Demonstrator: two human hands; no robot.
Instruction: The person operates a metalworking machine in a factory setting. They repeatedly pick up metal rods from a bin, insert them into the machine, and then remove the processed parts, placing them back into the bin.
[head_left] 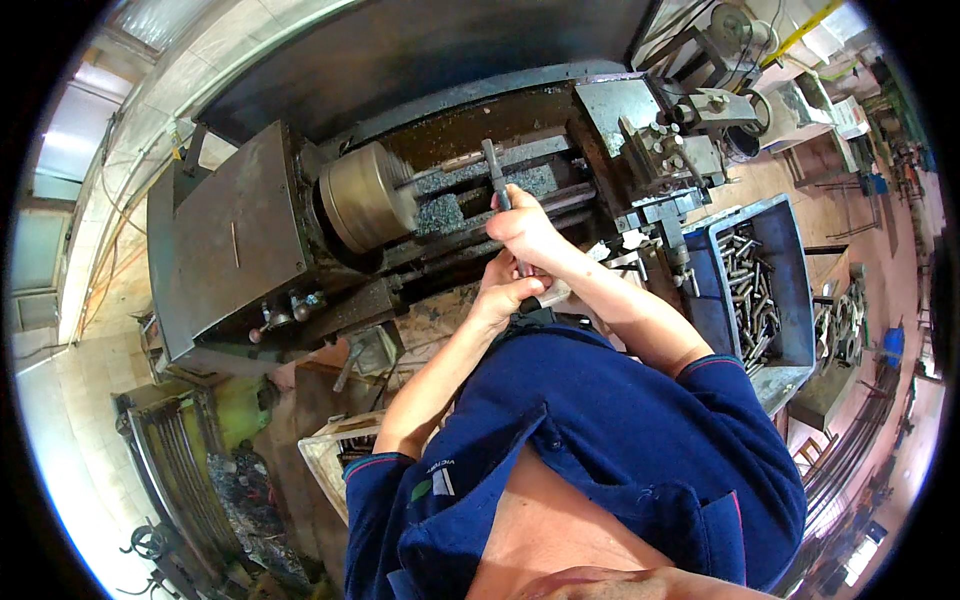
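Observation:
Both my hands grip a narrow flat metal file (497,170) that points away from me over the lathe bed. My right hand (525,228) is closed around its middle. Closer to my body, my left hand (508,288) is wrapped round its near end, which the fingers partly hide. The far part of the file crosses the end of a thin metal rod (445,170); whether they touch I cannot tell. That rod sticks out of the lathe chuck (368,198), whose jaw side looks blurred.
Metal chips (438,214) lie on the lathe bed below the rod. The headstock (235,235) stands at left, the tool post (668,155) at right. A blue crate (800,290) of metal parts is at my right, and a wooden box (325,460) at my left.

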